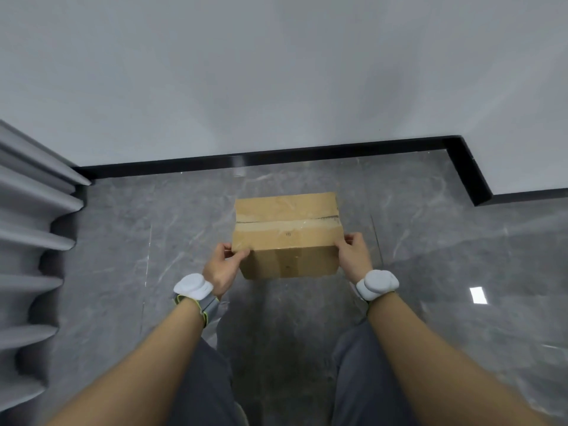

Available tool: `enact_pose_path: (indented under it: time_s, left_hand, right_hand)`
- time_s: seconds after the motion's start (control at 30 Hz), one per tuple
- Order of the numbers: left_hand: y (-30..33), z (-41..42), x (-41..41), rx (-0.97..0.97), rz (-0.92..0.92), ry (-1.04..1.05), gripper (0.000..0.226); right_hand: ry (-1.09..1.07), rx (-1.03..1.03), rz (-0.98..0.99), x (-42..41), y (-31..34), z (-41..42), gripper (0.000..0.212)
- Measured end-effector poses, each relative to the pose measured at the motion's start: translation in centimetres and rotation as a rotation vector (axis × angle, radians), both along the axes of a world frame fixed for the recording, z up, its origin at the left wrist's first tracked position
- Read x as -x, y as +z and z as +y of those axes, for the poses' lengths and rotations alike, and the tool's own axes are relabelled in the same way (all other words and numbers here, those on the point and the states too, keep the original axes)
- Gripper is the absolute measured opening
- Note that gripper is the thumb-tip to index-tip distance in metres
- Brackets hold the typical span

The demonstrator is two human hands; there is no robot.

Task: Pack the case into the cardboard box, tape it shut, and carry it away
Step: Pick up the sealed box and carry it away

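A brown cardboard box (287,233) is held out in front of me above the grey floor, flaps closed and a strip of clear tape running along the top seam. My left hand (222,267) grips its near left corner, thumb on the top face. My right hand (353,255) grips the near right corner. Both wrists carry white sensor bands. The case is not visible; the closed box hides whatever is inside.
Grey marble-pattern floor (430,272) lies below. A white wall (276,72) with black skirting (276,156) stands just ahead and steps toward me at the right. Grey pleated curtains (27,241) hang along the left. My legs in grey trousers show at the bottom.
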State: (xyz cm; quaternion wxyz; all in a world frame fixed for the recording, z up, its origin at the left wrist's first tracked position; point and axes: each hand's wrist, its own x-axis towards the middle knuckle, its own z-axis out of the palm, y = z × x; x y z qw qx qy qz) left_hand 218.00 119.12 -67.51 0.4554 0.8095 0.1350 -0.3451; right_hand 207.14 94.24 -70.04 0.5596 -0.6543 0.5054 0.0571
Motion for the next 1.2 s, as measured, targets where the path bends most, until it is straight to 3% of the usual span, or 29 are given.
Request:
enact_pose_path:
  time_s: [0.27, 0.4, 0.67, 0.9, 1.0, 1.2]
  left_hand:
    - [-2.7, 0.8, 0.5, -0.033, 0.005, -0.026, 0.032]
    - [-2.7, 0.2, 0.1, -0.041, -0.064, -0.031, 0.043]
    - [-3.2, 0.1, 0.4, 0.009, 0.043, -0.040, 0.063]
    - [-3.3, 0.4, 1.0, 0.084, 0.238, 0.075, 0.041]
    - [-2.8, 0.3, 1.3, 0.091, 0.199, 0.055, 0.049]
    - [-1.6, -0.6, 1.6, 0.125, 0.039, -0.045, 0.032]
  right_hand:
    - [0.048, 0.074, 0.036, 0.0, -2.8, -0.2, 0.030]
    - [0.047, 0.051, 0.050, -0.1, -3.9, -0.2, 0.030]
    - [0.128, -0.081, 0.120, -1.0, -5.5, -0.6, 0.041]
    - [0.156, -0.113, 0.126, 0.0, -5.8, -0.4, 0.041]
    - [0.162, -0.102, 0.149, 0.3, -4.7, -0.3, 0.053]
    - [0.073, -0.174, -0.032, 0.3, -2.2, -0.1, 0.035]
